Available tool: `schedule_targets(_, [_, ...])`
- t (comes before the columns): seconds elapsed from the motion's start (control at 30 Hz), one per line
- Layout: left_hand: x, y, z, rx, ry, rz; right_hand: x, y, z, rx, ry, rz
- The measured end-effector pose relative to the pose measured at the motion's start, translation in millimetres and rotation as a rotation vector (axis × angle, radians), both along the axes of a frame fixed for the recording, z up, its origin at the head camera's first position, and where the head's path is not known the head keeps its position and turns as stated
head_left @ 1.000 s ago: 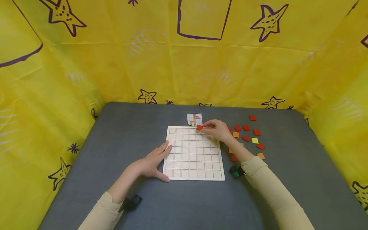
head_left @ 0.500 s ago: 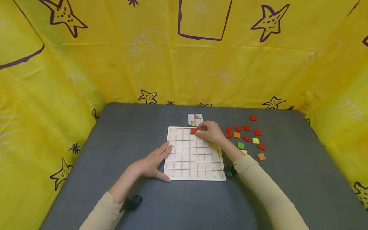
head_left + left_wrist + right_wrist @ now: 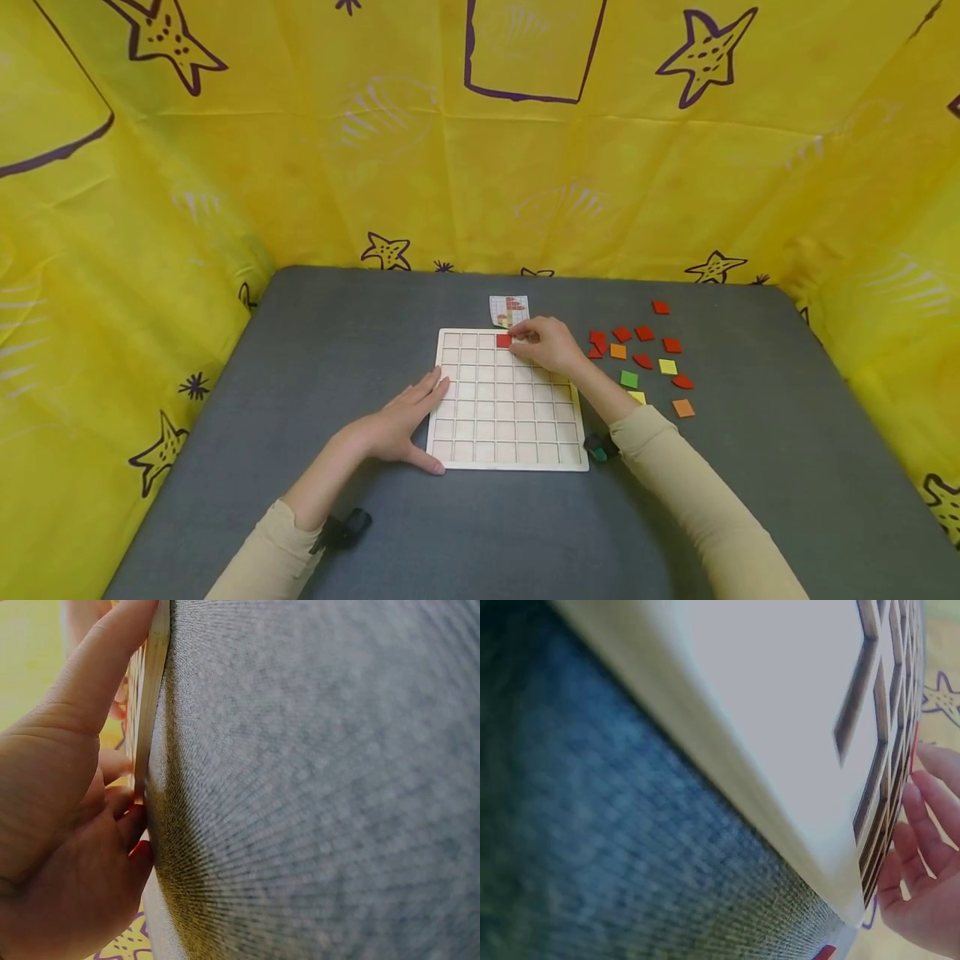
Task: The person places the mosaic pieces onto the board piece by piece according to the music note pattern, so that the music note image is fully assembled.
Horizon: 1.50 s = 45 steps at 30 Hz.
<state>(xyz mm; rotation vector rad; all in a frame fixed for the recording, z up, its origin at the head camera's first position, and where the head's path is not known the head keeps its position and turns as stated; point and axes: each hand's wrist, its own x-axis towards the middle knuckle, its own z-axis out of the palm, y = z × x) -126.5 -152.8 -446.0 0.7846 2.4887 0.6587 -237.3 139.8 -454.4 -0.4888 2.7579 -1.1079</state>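
Note:
A pale wooden grid board lies flat on the table. My left hand rests along its left edge, fingers spread over the rim and the thumb at the near-left corner; in the left wrist view that thumb lies against the board's edge. At the top row my right hand pinches a red square tile by its right side, thumb and forefinger at the edge. The tile sits in or on a middle cell. The right wrist view shows the tile edge-on at the fingertips.
A small printed pattern card lies just behind the board. Right of the board are several loose tiles: red squares, red rounded pieces, orange, yellow and green squares. Yellow cloth hangs behind the table.
My right hand has moved left and brought the red square tile down to the top row of the board. In the last half second it has barely moved. My left hand stays in place.

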Motion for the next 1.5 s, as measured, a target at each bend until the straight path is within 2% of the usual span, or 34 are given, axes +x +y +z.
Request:
schedule_targets(0.17, [-0.9, 1.0, -1.6, 0.011, 0.003, -0.012, 4.7, 10.7, 4.7, -0.047, -0.010, -0.021])
schedule_targets(0.3, [-1.0, 1.6, -1.8, 0.006, 0.006, -0.015, 8.9, 30.9, 9.0, -0.067, 0.005, -0.064])
schedule_targets(0.53, [0.7, -0.1, -0.6, 0.010, 0.006, -0.014, 19.3, 81.4, 9.4, -0.039, -0.004, -0.156])
schedule_targets(0.87, [1.1, -0.1, 0.8, 0.016, 0.000, -0.009, 31.3, 135.1, 3.0, 0.063, 0.085, -0.195])
schedule_targets(1.0, [0.7, 0.3, 0.0, 0.017, 0.006, -0.013, 31.7, 141.6, 0.4, 0.099, 0.104, -0.198])
schedule_targets(1.27, [1.3, 0.0, -0.6, 0.020, 0.007, -0.010, 26.3, 136.3, -3.4, 0.123, 0.171, -0.144])
schedule_targets(1.5, [1.1, 0.2, -0.7, 0.019, 0.009, -0.010, 26.2, 130.5, -3.5, 0.122, 0.159, -0.171])
